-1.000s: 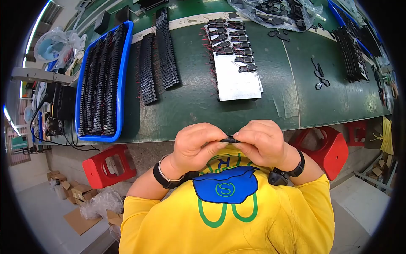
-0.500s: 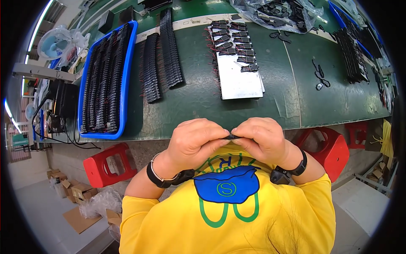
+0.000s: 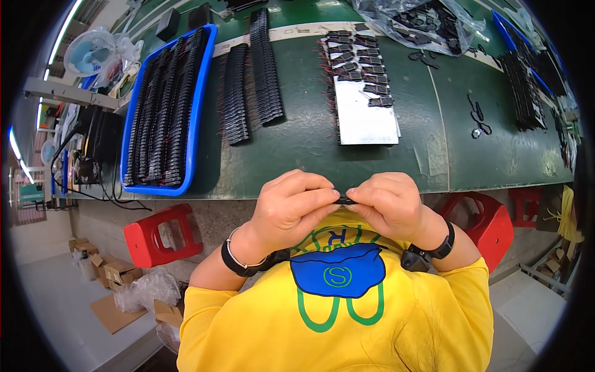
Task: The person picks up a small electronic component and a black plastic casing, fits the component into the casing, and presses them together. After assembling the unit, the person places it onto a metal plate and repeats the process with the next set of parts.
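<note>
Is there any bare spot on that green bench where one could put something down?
Yes: the green table is bare along its near edge, between the blue tray and the metal plate, and again right of that plate. The far edge is crowded with black part rows and a plastic bag.

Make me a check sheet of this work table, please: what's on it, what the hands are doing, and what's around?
Surface: green table, mostly covered.
Job's things: small black part pinched between both hands.
Clutter: blue tray of black parts, two loose rows, metal plate with wired parts, plastic bag.
Grippers: left hand and right hand both closed on the part, near the chest.
Cables: black cable left of table.
Surroundings: red stools, fan, cardboard boxes.
</note>
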Demonstrator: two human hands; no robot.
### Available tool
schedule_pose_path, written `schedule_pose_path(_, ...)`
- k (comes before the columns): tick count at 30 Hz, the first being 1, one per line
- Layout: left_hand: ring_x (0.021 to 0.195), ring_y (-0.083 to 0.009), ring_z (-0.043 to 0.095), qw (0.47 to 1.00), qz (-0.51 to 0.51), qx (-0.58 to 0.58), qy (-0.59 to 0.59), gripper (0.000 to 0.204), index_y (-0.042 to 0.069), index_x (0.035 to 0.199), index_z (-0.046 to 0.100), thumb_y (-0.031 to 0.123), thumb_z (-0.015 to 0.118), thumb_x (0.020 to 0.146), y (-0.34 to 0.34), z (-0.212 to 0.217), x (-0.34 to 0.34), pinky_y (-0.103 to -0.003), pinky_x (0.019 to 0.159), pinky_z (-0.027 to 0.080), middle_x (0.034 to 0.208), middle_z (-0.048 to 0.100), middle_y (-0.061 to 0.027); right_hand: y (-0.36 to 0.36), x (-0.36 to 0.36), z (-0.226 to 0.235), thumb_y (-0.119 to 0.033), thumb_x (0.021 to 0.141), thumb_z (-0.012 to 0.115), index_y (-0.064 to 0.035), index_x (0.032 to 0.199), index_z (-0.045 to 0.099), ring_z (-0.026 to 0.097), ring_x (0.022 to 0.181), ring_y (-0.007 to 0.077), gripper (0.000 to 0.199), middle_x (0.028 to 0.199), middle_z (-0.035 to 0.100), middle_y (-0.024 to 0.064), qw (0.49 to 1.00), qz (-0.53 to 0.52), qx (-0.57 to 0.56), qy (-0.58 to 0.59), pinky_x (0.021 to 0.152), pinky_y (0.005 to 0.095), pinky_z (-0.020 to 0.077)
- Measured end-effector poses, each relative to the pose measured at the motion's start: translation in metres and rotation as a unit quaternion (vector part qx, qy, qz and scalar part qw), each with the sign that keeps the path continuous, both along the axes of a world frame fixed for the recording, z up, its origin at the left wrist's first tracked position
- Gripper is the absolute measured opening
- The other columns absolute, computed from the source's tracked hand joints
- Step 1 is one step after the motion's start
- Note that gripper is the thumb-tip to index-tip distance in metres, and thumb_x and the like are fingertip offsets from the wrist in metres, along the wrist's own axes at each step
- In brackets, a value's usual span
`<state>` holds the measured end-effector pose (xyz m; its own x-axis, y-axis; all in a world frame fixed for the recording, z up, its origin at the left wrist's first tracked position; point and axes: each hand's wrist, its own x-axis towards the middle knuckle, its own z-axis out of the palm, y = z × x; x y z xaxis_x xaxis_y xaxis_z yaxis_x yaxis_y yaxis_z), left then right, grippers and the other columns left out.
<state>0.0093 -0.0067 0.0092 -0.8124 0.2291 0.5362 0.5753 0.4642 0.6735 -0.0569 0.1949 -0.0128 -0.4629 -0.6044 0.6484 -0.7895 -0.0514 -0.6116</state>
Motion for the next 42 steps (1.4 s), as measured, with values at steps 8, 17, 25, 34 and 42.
schedule_pose_path(8,0.064,-0.0228,0.061,0.994,0.076,-0.076,-0.012,0.017,0.003,0.082,0.069,0.000,0.076,0.067,-0.035,0.001,0.014,-0.031,0.056,0.048,0.074,0.064,-0.0094,-0.005,-0.005,-0.001,-0.005,0.068,0.077,-0.0023,0.079,0.061,0.058,0.054,0.0258,0.020,0.066,0.060,0.0100,0.997,0.010,0.075,0.009,0.047,0.0331,0.0446)
schedule_pose_path(17,0.069,-0.0262,0.062,0.945,0.288,-0.156,0.021,0.011,0.002,0.081,0.067,-0.001,0.072,0.072,-0.093,-0.021,0.001,-0.033,0.062,0.050,0.075,0.064,-0.0098,0.021,-0.022,0.009,-0.002,0.068,0.075,-0.0028,0.075,0.062,0.058,0.054,0.0256,0.016,0.064,0.059,0.0092,0.993,-0.043,0.109,0.024,0.048,0.0332,0.0437)
schedule_pose_path(25,0.077,-0.0270,0.063,0.913,0.347,-0.208,0.054,0.014,0.002,0.085,0.066,-0.001,0.072,0.072,-0.089,-0.031,0.000,-0.034,0.067,0.051,0.086,0.064,-0.0102,0.045,-0.039,0.029,-0.001,0.069,0.075,-0.0026,0.075,0.061,0.055,0.052,0.0229,0.015,0.061,0.057,0.0077,0.984,-0.121,0.112,0.068,0.047,0.0324,0.0423)
schedule_pose_path(34,0.080,-0.0279,0.063,0.918,0.356,-0.166,0.057,0.016,0.001,0.087,0.067,-0.003,0.070,0.073,-0.070,-0.025,0.006,-0.033,0.070,0.052,0.093,0.063,-0.0136,0.047,-0.071,0.036,0.000,0.072,0.073,-0.0007,0.088,0.065,0.059,0.065,0.0204,0.019,0.080,0.062,0.0099,0.966,-0.212,0.145,-0.017,0.057,0.0291,0.0465)
schedule_pose_path(42,0.077,-0.0264,0.063,0.978,0.185,-0.082,0.056,0.016,0.000,0.088,0.066,-0.006,0.069,0.073,-0.030,-0.019,0.005,-0.032,0.066,0.051,0.092,0.062,-0.0137,0.025,-0.097,0.027,-0.005,0.074,0.074,-0.0019,0.092,0.066,0.059,0.071,0.0245,0.020,0.081,0.059,0.0085,0.960,-0.199,0.196,0.032,0.062,0.0316,0.0478)
